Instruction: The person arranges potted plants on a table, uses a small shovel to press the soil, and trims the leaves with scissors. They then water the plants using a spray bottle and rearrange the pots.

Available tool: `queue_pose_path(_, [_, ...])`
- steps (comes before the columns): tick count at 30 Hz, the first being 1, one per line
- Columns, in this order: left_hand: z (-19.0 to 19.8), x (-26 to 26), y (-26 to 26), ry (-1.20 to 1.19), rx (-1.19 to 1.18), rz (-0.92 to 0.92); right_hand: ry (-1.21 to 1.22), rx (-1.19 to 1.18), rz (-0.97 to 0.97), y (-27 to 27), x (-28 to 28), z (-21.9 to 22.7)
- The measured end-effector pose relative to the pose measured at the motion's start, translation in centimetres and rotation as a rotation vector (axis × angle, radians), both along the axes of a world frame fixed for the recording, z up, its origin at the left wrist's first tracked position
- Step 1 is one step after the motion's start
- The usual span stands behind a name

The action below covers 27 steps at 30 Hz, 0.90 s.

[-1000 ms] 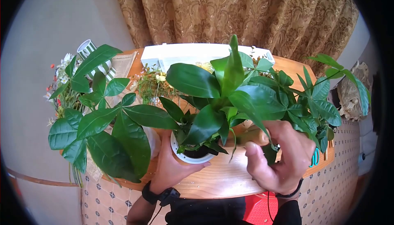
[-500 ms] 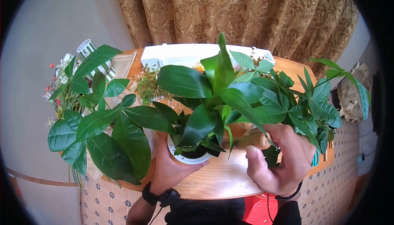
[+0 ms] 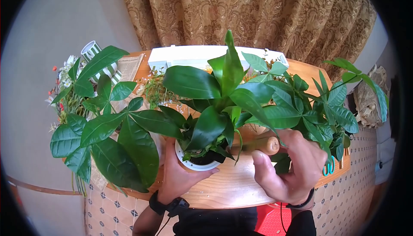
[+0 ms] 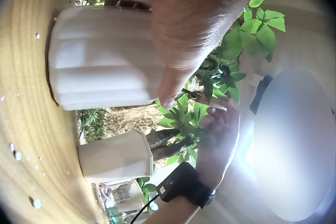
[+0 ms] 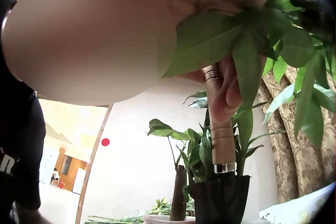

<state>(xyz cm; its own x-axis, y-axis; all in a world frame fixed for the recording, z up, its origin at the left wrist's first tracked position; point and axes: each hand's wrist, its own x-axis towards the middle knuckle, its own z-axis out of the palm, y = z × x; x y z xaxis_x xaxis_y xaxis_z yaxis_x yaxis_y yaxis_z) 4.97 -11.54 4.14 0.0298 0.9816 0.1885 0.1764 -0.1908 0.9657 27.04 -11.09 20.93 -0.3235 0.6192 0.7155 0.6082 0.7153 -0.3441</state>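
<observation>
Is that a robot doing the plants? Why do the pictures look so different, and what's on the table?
No robot, just a person working with two bare hands. The view from above comes from a camera on the head. The other two come from wrist cameras, so things look close up, and sideways in the left one.

The left hand holds a white pot with a leafy plant in it. The right hand grips a wooden-handled tool, maybe a small trowel.

On the wooden table are more leafy plants and another white pot. Flowers and a green-and-white striped container are over on the left.
</observation>
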Motion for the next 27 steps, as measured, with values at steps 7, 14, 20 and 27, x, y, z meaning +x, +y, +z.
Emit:
queue_pose_path(7, [0.04,0.0,0.07,0.02,-0.011,-0.001,-0.002,-0.047,-0.002,0.01,-0.13,-0.04])
queue_pose_path(14, [0.06,-0.15,-0.07,0.013,-0.062,-0.009,-0.023,-0.01,-0.016,-0.37,0.43,0.56])
queue_pose_path(20, [0.32,-0.11,-0.08,0.029,-0.051,-0.021,0.016,-0.04,0.011,-0.06,-0.23,0.05])
queue_pose_path(27, [0.28,-0.13,-0.21,-0.035,-0.169,-0.056,-0.014,-0.025,0.023,0.09,0.07,-0.1])
